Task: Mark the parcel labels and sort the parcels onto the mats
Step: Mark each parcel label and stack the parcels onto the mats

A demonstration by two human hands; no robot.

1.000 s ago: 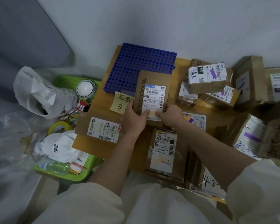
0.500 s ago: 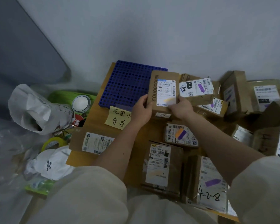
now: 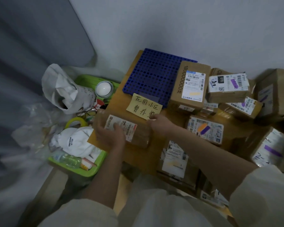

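A flat brown parcel [image 3: 121, 130] is held by both hands at the left edge of the desk [image 3: 143, 154].

Its white label faces up, blurred and partly covered by the left hand [image 3: 110, 136], whose fingers are curled over the near end; the far corner is gripped by the right hand [image 3: 161, 124]. Just beyond it a yellow note [image 3: 143, 106] is seen against the blue mat [image 3: 152, 74], on which a labelled box [image 3: 189, 86] is set. More parcels [image 3: 205, 130] are crowded at the right, a green tray [image 3: 87, 171] at the left.
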